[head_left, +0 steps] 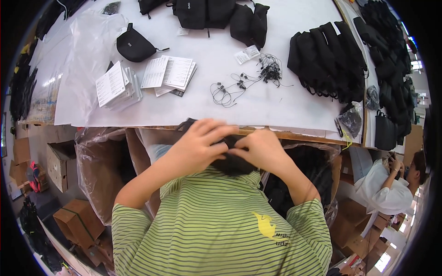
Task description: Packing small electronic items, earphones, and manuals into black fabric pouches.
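Close to my body, at the table's near edge, I have a black fabric pouch (234, 163) between both hands. My left hand (200, 143) lies over it with bent fingers, slightly smeared by motion. The fingers of my right hand (261, 146) pinch its right side, thumb toward the left hand. Much of the pouch is hidden by the hands. Beyond them on the white table lie a tangle of thin black tag strings (270, 69), a small white folded label (247, 54), stacks of printed white cards (169, 72) and a finished-looking black zip pouch (135, 43).
Several black pouches (202, 14) lie at the far edge, and a row of black pouches (327, 62) at the right. Crumpled clear plastic (92, 60) covers the left. Under the table stand plastic-lined cartons (102, 170). A co-worker (384, 188) sits at the right.
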`<state>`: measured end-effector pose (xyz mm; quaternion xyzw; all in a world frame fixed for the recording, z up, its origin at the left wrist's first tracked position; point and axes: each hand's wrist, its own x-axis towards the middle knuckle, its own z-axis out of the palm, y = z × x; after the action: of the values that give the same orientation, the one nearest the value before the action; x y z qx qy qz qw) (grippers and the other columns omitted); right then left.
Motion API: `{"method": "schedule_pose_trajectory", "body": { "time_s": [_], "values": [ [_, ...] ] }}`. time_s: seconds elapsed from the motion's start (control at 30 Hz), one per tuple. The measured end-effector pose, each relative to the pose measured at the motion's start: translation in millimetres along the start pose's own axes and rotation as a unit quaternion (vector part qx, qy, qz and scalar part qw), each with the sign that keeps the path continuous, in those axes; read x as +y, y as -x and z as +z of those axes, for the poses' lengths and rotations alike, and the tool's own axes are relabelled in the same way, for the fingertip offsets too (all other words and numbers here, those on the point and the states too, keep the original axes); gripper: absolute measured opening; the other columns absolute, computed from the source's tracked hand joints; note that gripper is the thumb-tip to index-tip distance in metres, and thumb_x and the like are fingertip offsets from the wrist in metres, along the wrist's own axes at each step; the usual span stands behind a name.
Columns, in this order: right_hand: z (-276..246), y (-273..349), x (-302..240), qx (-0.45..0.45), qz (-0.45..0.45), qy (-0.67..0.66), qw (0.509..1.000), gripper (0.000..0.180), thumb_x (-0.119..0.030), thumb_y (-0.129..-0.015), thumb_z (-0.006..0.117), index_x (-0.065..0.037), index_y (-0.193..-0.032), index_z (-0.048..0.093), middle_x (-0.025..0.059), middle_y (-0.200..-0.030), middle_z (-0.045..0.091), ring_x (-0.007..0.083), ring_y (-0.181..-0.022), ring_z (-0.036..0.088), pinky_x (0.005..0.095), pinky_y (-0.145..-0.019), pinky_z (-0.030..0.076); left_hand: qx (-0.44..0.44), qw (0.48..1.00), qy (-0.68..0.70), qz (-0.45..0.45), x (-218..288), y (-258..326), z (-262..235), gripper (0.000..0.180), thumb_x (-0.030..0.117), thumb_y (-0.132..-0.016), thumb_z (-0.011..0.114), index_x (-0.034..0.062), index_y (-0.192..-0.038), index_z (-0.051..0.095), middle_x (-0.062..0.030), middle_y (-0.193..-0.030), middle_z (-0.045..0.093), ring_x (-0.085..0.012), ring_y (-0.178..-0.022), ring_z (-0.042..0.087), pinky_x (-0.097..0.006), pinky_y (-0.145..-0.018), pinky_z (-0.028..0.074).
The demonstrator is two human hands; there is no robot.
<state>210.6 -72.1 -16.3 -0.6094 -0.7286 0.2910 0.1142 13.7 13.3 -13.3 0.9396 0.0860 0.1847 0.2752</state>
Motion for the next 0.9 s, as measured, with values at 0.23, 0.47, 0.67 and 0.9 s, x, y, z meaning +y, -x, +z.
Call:
{"method": "schedule_pose_trajectory", "body": {
  "time_s": [0.23, 0.47, 0.67, 0.9],
  "values": [
    [-3, 31, 8, -0.105, 0.062, -0.138, 0.983, 0.038, -0.044, -0.075, 0.071, -0.007, -0.073, 0.065, 0.0089, -0.048, 0.049, 0.0269, -0.043, 0.047, 0.0332, -0.047, 0.038, -0.357, 0.885, 0.208, -0.213, -31, -39, -13, 0.021, 0.024, -0.081, 0.067, 0.0054, -0.089, 0.063, -0.0100, -0.078, 0.064, -0.0251, -0.074, 0.060, -0.034, -0.069, 0.047],
    [4, 44, -4, 0.008, 0.000, -0.073, 0.997, 0.028, -0.033, -0.074, 0.074, -0.007, -0.066, 0.067, 0.0085, -0.046, 0.047, 0.0258, -0.042, 0.047, 0.0306, -0.044, 0.037, 0.266, 0.944, -0.151, -0.124, -184, -138, 81, 0.028, 0.025, -0.084, 0.064, 0.0029, -0.100, 0.060, -0.0109, -0.084, 0.066, -0.0274, -0.080, 0.061, -0.035, -0.075, 0.047],
    [-19, 57, 5, 0.172, -0.049, 0.019, 0.984, 0.014, -0.024, -0.067, 0.078, -0.011, -0.071, 0.072, 0.0025, -0.050, 0.056, 0.0193, -0.045, 0.053, 0.0302, -0.046, 0.039, 0.138, 0.973, 0.065, -0.173, -177, -144, 41, 0.021, 0.019, -0.083, 0.065, -0.0014, -0.086, 0.066, -0.0112, -0.078, 0.067, -0.0257, -0.071, 0.064, -0.033, -0.072, 0.050],
    [-47, 25, 5, 0.183, -0.089, 0.161, 0.966, 0.013, -0.021, -0.068, 0.076, -0.012, -0.077, 0.072, 0.0006, -0.049, 0.053, 0.0181, -0.044, 0.052, 0.0301, -0.047, 0.038, 0.015, 0.999, 0.022, 0.027, -45, -67, -43, 0.013, 0.014, -0.077, 0.070, 0.0078, -0.088, 0.066, -0.0058, -0.111, 0.060, -0.0244, -0.116, 0.049, -0.040, -0.099, 0.035]
  ]
}}
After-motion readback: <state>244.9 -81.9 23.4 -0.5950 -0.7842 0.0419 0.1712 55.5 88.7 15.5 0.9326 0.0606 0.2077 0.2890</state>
